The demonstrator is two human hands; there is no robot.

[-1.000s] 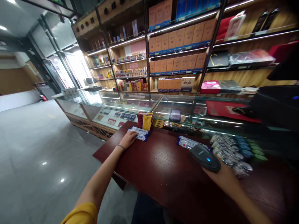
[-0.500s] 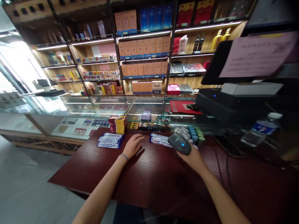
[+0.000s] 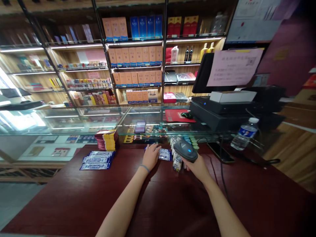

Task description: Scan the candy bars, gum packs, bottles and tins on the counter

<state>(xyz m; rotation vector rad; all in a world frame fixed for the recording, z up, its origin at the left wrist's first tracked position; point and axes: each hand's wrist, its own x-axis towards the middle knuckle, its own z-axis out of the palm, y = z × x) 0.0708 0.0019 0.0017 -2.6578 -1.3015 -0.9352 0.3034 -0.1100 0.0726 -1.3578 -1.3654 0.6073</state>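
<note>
My right hand (image 3: pixel 198 168) is wrapped round the handle of a dark barcode scanner (image 3: pixel 185 149), which has a lit blue light on top. My left hand (image 3: pixel 151 157) lies over the left end of a small pile of blue-and-white packets (image 3: pixel 164 154), its fingers stretched out. It hides part of that pile. Small round containers (image 3: pixel 177 163) stand in rows just beyond and under the scanner, partly covered by it. Another pile of blue-and-white packets (image 3: pixel 97 160) lies to the left, in front of a stack of red and yellow packs (image 3: pixel 106 140).
A glass display counter (image 3: pixel 145 113) runs behind the dark red table (image 3: pixel 98 200). To the right are a phone (image 3: pixel 221 152), a water bottle (image 3: pixel 245 134), cables and a monitor with a pink paper (image 3: pixel 234 67). A mouse (image 3: pixel 187 115) rests on a red mat.
My left hand has moved right, from bare table onto the packets. The scanner in my right hand now sits over the small containers. The view has turned right.
</note>
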